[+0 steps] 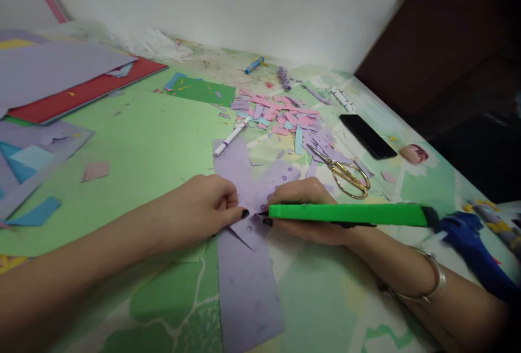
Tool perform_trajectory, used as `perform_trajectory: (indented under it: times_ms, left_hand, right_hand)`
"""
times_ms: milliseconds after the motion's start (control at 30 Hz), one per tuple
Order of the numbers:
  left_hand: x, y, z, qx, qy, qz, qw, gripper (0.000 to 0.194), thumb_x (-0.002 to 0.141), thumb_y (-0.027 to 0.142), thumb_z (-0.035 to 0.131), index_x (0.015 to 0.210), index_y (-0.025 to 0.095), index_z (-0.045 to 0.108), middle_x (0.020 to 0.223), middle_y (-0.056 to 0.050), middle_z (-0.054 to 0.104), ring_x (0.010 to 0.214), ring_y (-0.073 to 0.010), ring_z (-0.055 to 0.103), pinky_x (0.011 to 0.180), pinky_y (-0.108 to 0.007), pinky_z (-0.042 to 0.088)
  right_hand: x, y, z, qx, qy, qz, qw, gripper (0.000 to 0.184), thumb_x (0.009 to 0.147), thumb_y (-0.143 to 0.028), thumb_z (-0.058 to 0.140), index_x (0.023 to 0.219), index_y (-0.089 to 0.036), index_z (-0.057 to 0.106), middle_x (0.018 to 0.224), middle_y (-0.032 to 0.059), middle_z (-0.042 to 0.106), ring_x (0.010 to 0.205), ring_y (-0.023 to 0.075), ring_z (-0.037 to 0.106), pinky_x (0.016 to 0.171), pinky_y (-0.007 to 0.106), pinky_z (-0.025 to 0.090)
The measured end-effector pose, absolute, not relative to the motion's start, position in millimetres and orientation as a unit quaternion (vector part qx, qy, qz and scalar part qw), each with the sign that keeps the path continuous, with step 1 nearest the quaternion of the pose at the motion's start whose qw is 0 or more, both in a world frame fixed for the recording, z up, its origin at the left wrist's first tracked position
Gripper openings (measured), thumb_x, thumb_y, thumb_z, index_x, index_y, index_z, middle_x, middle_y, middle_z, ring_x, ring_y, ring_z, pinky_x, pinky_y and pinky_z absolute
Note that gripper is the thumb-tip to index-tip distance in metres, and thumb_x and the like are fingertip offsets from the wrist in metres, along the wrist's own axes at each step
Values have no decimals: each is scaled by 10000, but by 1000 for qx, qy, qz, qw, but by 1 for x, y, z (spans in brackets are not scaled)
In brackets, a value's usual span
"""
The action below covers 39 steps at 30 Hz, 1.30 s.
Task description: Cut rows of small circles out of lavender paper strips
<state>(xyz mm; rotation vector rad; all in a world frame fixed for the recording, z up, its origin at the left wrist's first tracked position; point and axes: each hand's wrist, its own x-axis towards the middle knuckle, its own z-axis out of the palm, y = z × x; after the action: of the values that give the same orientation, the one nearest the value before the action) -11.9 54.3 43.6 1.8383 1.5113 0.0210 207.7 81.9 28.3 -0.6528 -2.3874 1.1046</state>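
My right hand [303,206] grips a bright green utility knife [345,213] with a black end. Its dark tip meets a small piece of purple paper [249,227] marked with little rings. Fingers curled and thumb pressed down, my left hand [215,206] pinches that piece from the left. Beneath both lies a long purple paper strip [250,288]. Another ring-marked purple piece [285,174] sits just beyond my right hand. Above the strip rests a white marker [232,137]. Gold-handled scissors [345,174] lie open to the right.
Paper scraps [280,111] are heaped ahead. A black phone [367,136] lies at right, near a blue-handled tool [476,250]. Purple sheets [61,70] and a red folder [93,89] are stacked at left. A large light-green sheet [150,146] covers the table's left middle.
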Motion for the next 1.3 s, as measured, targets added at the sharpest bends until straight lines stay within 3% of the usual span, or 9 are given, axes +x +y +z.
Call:
perform_trajectory:
  times_ms: [133,267,467,833,1300]
  left_hand:
    - [-13,55,39,766,572,-2,294,298,822,397,443,606,204,511,544,23,528,517,-126,469,492,-255,297]
    - [-12,55,41,783,557,-7,276,300,829,376,429,590,204,483,534,24,515,497,-121,454,482,-252,284]
    - [-10,60,46,769,560,-15,307,281,810,344,477,567,204,473,491,46,445,463,-102,388,456,-235,269]
    - [-14,65,43,745,565,1,353,288,758,345,525,516,209,449,461,46,402,422,-91,333,403,-235,237]
    - [-14,67,40,743,563,-10,362,295,754,353,525,508,210,449,440,50,375,397,-83,312,374,-219,237]
  right_hand:
    - [204,89,28,-257,-843,438,178,93,764,-169,637,806,-105,691,682,18,660,616,92,574,562,172,435]
    - [200,98,30,-253,-816,491,172,225,753,-197,670,953,-93,685,833,53,700,747,123,631,653,190,487]
    - [196,104,33,-276,-779,548,131,156,724,-90,638,865,-74,703,594,-16,614,526,69,543,500,149,449]
    - [198,99,37,-292,-748,586,111,117,741,-118,634,834,-74,688,554,4,623,477,73,553,442,139,451]
    - [199,97,34,-321,-769,541,114,137,711,-85,624,815,-113,710,548,-8,638,471,73,562,430,129,450]
